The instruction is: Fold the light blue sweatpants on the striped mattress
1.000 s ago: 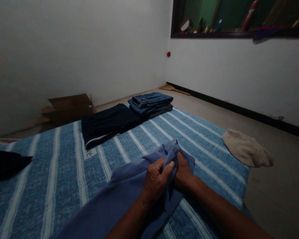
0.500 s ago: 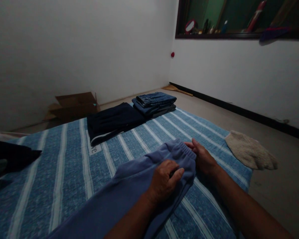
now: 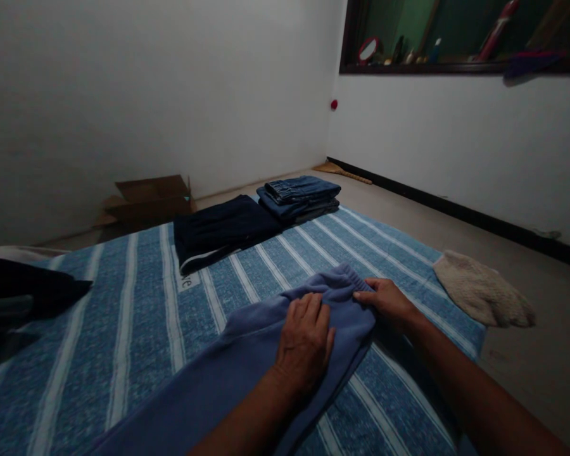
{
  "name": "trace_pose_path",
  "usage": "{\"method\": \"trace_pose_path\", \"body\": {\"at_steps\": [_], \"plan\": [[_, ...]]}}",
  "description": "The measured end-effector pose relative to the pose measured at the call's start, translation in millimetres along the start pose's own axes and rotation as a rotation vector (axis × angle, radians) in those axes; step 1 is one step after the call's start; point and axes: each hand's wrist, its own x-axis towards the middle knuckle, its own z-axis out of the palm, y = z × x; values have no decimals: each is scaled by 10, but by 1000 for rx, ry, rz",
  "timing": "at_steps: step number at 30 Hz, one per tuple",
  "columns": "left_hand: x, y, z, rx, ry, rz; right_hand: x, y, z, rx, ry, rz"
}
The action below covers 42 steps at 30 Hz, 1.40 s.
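Observation:
A light blue fleece garment [image 3: 247,367] with an elastic waistband lies on a blue and white striped mattress cover [image 3: 137,329]. My left hand [image 3: 306,342] rests flat on the garment just below the waistband, fingers spread. My right hand [image 3: 384,301] touches the waistband's right end, fingers on the fabric edge. Neither hand lifts the cloth.
Folded dark navy trousers [image 3: 223,231] and a stack of folded jeans [image 3: 299,196] lie at the far edge of the mattress. Dark clothing [image 3: 23,297] sits at the left. A cream towel [image 3: 484,291] lies on the floor at right, a cardboard box [image 3: 147,196] by the wall.
Both hands held the bunched waistband together a second ago. They have since let go and moved apart, and the garment now lies spread flat under them.

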Motion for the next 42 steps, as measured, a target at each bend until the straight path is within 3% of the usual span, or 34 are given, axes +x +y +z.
{"method": "trace_pose_path", "body": {"at_steps": [4,11,14,20,24,30,32,35,36,42], "plan": [[-134,-92,19,41,-109,-54,-9,-16,-22,-71,-3,-13],[-222,-138,32,2,-187,-52,4,-241,-127,-441,-243,87],[-215,-132,13,-16,-212,-61,12,-311,-171,-496,-302,93],[-250,-135,-21,-46,-256,6,-8,-217,-268,-504,-262,81],[-265,-142,-14,-80,-361,39,-22,-169,-266,-536,-257,85],[-250,-140,-5,-73,-431,5,35,-335,-238,-695,-296,73],[-255,-142,-6,-71,-437,3,132,-446,-269,-790,-213,7],[-263,-147,-10,-80,-433,6,347,-560,-307,-900,16,-172],[-265,-149,-12,-82,-432,7,420,-569,-304,-897,26,-223],[-278,-146,-18,-86,-422,7,635,-463,-135,-537,-424,-189]]}}
